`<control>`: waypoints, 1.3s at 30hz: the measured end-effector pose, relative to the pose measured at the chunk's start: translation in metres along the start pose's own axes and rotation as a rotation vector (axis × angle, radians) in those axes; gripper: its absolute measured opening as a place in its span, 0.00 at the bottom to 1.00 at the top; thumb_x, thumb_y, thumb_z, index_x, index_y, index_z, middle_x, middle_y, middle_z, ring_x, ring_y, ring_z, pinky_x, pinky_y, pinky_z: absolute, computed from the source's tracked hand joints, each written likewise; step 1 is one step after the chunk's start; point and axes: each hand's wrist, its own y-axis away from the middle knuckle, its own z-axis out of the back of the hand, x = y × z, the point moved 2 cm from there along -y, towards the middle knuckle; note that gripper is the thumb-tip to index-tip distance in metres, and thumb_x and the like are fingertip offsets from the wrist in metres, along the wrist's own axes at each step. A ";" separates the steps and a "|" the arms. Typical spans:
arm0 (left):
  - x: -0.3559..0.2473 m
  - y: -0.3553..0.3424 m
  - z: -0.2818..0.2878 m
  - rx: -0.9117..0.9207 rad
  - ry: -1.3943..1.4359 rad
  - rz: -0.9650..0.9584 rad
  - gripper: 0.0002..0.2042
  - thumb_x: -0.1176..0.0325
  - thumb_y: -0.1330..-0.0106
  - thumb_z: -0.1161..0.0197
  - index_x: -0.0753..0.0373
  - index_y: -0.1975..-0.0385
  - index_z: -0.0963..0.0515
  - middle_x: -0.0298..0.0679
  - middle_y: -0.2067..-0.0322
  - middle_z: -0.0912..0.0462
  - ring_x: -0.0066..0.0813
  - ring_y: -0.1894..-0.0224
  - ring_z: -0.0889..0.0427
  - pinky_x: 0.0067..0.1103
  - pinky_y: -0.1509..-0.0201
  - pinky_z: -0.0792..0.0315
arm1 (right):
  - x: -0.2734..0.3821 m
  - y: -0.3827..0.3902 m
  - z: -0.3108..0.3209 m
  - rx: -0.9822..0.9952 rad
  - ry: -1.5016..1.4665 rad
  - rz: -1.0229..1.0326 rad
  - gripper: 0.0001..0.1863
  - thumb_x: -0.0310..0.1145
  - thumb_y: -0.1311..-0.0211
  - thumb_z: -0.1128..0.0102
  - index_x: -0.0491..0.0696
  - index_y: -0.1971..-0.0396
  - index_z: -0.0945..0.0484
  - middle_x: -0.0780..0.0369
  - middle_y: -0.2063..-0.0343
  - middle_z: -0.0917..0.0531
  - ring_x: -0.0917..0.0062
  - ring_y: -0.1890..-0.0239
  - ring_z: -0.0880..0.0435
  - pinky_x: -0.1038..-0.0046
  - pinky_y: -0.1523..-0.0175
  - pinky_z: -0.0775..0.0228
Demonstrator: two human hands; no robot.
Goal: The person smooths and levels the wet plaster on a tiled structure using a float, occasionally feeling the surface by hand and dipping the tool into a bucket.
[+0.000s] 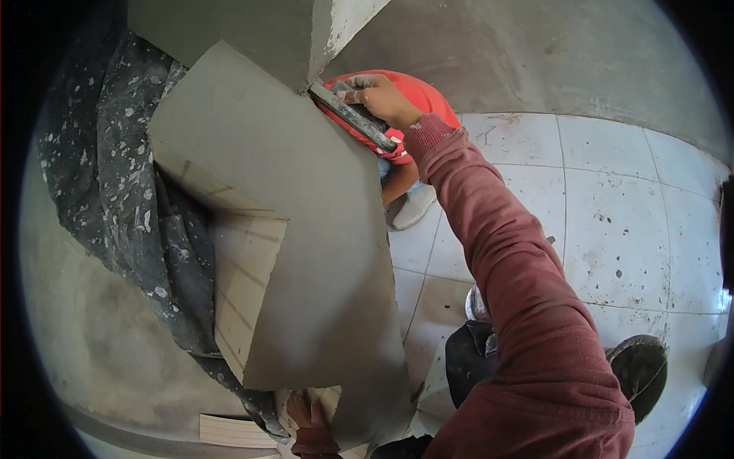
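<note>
My right hand (376, 99) is closed on the grip of a plastering float (356, 120), its long blade at the upper edge of a grey plastered stepped panel (306, 291), by an inner corner with another grey face (267, 30). My maroon sleeve crosses the right half of the view. Low in the view, my left hand (306, 414) rests with fingers stretched out on a pale step in a notch of the panel. Pale striped step faces (241, 287) show left of the panel. A co-worker in a red shirt (424, 101) is behind the panel, partly hidden by it and my arm.
A dark paint-spattered sheet (130, 176) drapes along the left. The white tiled floor (612, 237) has specks of debris, with a dark bucket (638, 375) at lower right. A grey wall (535, 53) runs behind. A ribbed board (233, 431) lies at lower left.
</note>
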 end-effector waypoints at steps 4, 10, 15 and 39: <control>0.011 0.002 -0.005 -0.022 0.054 0.048 0.28 0.52 0.46 0.54 0.70 0.54 0.35 0.57 0.52 0.35 0.55 0.49 0.39 0.41 0.45 0.49 | -0.006 -0.016 0.004 0.082 0.046 -0.051 0.22 0.32 0.52 0.39 0.36 0.58 0.28 0.60 0.70 0.20 0.79 0.69 0.24 0.78 0.59 0.35; 0.015 0.010 -0.007 -0.074 0.016 -0.006 0.27 0.54 0.44 0.54 0.72 0.52 0.37 0.58 0.51 0.37 0.56 0.49 0.40 0.43 0.44 0.51 | 0.002 -0.021 -0.004 0.141 0.174 -0.029 0.12 0.31 0.54 0.39 0.39 0.70 0.22 0.62 0.70 0.20 0.78 0.68 0.25 0.76 0.59 0.35; 0.013 0.009 -0.004 0.013 -0.006 0.073 0.29 0.56 0.46 0.51 0.71 0.48 0.39 0.57 0.49 0.38 0.55 0.47 0.41 0.41 0.43 0.51 | -0.015 -0.026 0.013 0.044 0.141 -0.022 0.11 0.33 0.56 0.40 0.41 0.73 0.22 0.60 0.72 0.21 0.76 0.68 0.25 0.76 0.60 0.35; -0.001 0.004 0.001 0.042 0.035 0.048 0.28 0.53 0.44 0.53 0.74 0.53 0.37 0.59 0.51 0.37 0.56 0.48 0.42 0.44 0.44 0.51 | 0.017 0.074 -0.061 -0.488 0.341 0.455 0.21 0.33 0.58 0.35 0.41 0.63 0.29 0.54 0.71 0.22 0.68 0.66 0.22 0.72 0.60 0.32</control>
